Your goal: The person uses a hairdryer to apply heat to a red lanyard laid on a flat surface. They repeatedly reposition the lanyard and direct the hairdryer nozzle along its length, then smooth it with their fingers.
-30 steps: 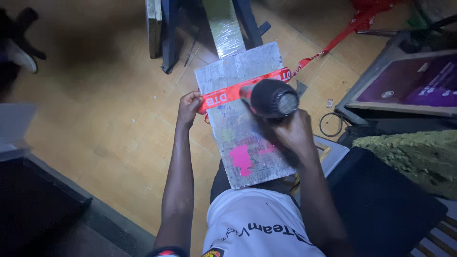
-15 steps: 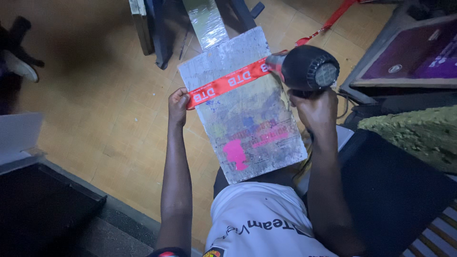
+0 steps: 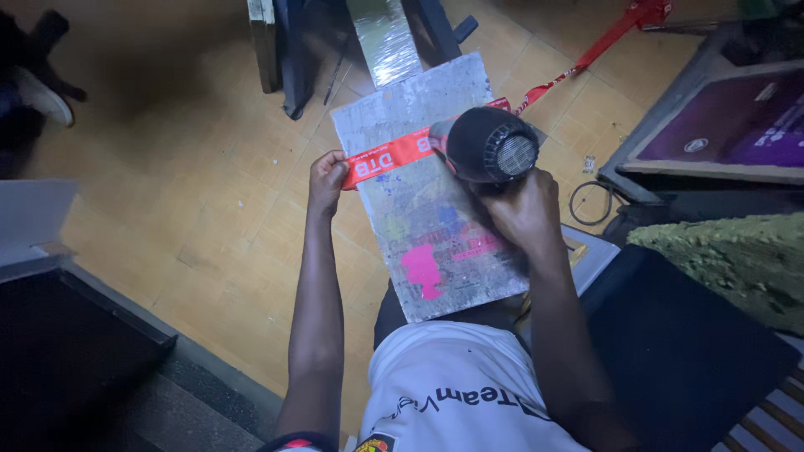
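Note:
A grey, paint-stained board [image 3: 435, 218] rests on my lap, tilted away from me, with pink and blue ink marks on it. A red ribbon with white print [image 3: 389, 156] lies stretched across the board. My left hand [image 3: 327, 180] pinches the ribbon's left end at the board's edge. My right hand [image 3: 523, 213] grips a black hair dryer [image 3: 486, 144] whose nozzle points down at the ribbon near the board's right side.
The ribbon runs on to the upper right across the tiled floor [image 3: 184, 184]. A framed printing screen [image 3: 720, 125] leans at right, with a cable loop [image 3: 590, 203] below it. A green rough cloth [image 3: 729, 259] and dark case [image 3: 687, 351] lie at right. A foil-wrapped plank [image 3: 385, 38] is ahead.
The hair dryer has shifted along the ribbon, first right, now back toward the board's middle-right. My left hand keeps holding the ribbon's end.

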